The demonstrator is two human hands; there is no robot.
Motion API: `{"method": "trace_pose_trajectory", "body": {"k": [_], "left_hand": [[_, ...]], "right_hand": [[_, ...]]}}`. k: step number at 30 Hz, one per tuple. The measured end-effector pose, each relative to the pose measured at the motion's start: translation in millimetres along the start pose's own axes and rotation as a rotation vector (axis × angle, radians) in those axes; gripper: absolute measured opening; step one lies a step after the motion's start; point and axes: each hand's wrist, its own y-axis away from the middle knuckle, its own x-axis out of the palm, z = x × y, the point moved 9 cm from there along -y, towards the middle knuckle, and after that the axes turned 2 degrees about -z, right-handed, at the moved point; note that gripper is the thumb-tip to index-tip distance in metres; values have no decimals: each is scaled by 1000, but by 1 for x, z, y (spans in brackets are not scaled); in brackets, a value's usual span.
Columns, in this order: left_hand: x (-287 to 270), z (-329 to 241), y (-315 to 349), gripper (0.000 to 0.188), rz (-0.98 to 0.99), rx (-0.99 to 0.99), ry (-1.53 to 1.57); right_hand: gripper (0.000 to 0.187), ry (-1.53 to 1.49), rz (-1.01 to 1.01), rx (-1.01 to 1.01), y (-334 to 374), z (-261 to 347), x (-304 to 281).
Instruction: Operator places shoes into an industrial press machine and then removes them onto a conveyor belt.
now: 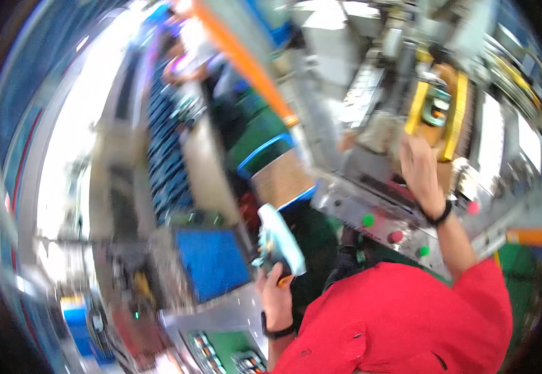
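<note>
My left hand (276,298) is closed around the lower end of a pale teal curved housing (283,238), which stands up from my fingers. An orange piece (285,281) shows close to my thumb. My right hand (418,167) reaches over the machine bed at the front of a fixture with yellow rails (454,124). Between those rails sits a teal and dark part (436,107), just beyond my right fingers. Blur hides how those fingers are bent and whether anything is in them.
Green and red buttons (395,237) line the machine's front edge. A blue-framed stool (283,181) stands between the machine and the conveyor side. Left are a blue mat (211,263) and a green tray (236,343) of parts. An orange bar (243,62) slants overhead; another person's hand (177,70) appears far left.
</note>
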Motion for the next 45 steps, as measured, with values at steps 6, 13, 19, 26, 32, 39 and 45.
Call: {"method": "trace_pose_trajectory", "body": {"k": [6,13,19,26,32,39,45], "left_hand": [[-47,65,34,22,1,-158,309],[-166,132,72,25,-375,-181,560],[-326,220,90,24,-805,-169,626],[-534,300,84,27,-1169,-11,574],[-662,325,79,55,-1514,92,-71],[-690,345,51,71,-1581,-496,-197],[-690,342,52,66,-1687,-494,-223]], "right_hand": [[9,-50,452,-130,146,64,168],[18,-211,384,-263,181,28,210],[14,-251,381,-180,106,114,194],[17,-830,371,-680,-21,520,131],[23,-770,404,-1227,4,857,95],[47,-617,518,-1634,106,1136,159],[61,-634,915,-1519,197,1201,183]]}}
